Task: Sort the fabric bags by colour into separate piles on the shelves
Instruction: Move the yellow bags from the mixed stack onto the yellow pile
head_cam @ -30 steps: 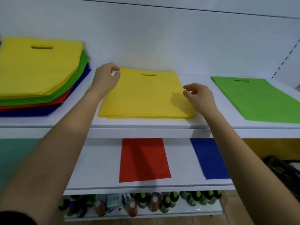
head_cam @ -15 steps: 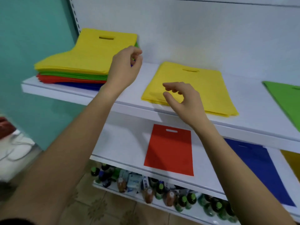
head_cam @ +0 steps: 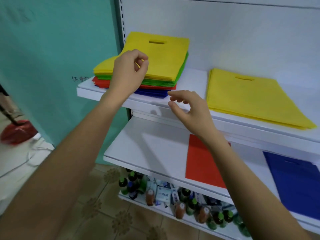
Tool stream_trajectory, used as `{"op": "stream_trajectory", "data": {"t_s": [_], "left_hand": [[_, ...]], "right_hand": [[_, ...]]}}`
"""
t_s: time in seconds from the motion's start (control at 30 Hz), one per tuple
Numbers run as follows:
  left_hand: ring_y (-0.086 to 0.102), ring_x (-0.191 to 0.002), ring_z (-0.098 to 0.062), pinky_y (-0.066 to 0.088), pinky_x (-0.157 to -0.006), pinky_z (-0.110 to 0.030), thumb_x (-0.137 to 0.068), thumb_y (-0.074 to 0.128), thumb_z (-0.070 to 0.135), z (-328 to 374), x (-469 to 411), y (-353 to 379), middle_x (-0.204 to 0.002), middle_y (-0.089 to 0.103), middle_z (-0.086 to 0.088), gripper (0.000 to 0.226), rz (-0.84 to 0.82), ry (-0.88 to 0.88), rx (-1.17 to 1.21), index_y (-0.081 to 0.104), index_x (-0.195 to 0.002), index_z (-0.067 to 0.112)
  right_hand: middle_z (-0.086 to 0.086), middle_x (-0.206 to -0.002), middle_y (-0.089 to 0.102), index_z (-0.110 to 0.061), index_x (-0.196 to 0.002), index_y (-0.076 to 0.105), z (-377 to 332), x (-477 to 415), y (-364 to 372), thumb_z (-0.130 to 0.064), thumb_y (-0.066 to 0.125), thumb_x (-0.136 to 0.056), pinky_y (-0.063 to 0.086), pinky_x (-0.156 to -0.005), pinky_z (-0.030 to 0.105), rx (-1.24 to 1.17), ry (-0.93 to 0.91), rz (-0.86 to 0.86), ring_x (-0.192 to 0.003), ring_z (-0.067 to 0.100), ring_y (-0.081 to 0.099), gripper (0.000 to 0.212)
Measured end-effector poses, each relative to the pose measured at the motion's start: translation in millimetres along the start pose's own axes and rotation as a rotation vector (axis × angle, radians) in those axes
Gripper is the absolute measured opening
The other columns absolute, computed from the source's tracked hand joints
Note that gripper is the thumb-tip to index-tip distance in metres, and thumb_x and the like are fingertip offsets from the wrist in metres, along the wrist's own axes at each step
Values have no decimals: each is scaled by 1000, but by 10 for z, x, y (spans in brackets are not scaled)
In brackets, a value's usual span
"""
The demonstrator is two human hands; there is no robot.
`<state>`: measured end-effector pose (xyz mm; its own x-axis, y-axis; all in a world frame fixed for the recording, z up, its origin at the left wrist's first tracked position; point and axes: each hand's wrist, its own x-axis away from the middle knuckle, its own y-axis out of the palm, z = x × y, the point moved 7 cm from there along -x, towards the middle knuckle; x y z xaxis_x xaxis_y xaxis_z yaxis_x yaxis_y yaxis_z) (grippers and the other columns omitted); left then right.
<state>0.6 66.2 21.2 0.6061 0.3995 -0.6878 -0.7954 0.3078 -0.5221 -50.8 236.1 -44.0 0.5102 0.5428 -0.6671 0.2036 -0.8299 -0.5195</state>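
Now the left hand (head_cam: 129,71) is hovering over the mixed stack (head_cam: 162,56) on the upper shelf (head_cam: 195,78), fingers curling; whether it is pinching the top bag is unclear. The right hand (head_cam: 189,108) is hanging half-open, empty, near the yellow pile (head_cam: 251,96).

Bag piles (head_cam: 161,66) on white shelves (head_cam: 194,78)

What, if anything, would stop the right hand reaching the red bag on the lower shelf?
Probably nothing, so yes. The right hand hovers empty in front of the upper shelf, and the red bag lies flat just below, with nothing lying on it.
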Motion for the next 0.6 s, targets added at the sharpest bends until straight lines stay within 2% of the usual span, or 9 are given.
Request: {"op": "stream_trajectory", "data": {"t_s": [0.13,0.27,0.37,0.47,0.6], "left_hand": [[45,-60,1,34,-62,-15,-90,54,18,-410,-142,-281,-85,56,2,19,-35,12,9,64,-103,8],[47,-66,-8,36,-68,-19,-90,54,19,-745,-319,-432,-91,58,1,19,-82,17,3,63,-104,10],[47,-65,-7,37,-70,-21,-89,54,17,-964,-496,-452,-94,61,-2,21,-120,-6,23,63,-105,8],[49,-76,-13,37,-71,-19,-89,55,17,-1171,-708,-381,-100,65,-6,21,-157,-41,49,63,-106,7],[50,-84,-10,37,-75,-18,-89,57,16,-1446,-923,-248,-105,64,-6,22,-192,-93,84,63,-108,8]], "right_hand": [[-14,-90,60,-16,-110,65,-223,-97,275,-28,56,-86,37,-76,9,26,22,52,-83,3,50,28],[-20,-82,56,-17,-107,65,-401,-221,360,-25,57,-85,37,-70,9,97,55,109,-76,2,47,25],[-26,-82,55,-23,-105,64,-482,-321,303,-23,55,-84,37,-67,8,125,97,149,-73,0,50,23],[-25,-83,57,-30,-102,60,-475,-463,220,-20,58,-86,38,-65,9,167,142,157,-73,0,51,19],[-18,-85,61,-30,-97,60,-286,-681,82,-14,59,-88,38,-62,7,243,235,169,-68,-4,50,18]]}}
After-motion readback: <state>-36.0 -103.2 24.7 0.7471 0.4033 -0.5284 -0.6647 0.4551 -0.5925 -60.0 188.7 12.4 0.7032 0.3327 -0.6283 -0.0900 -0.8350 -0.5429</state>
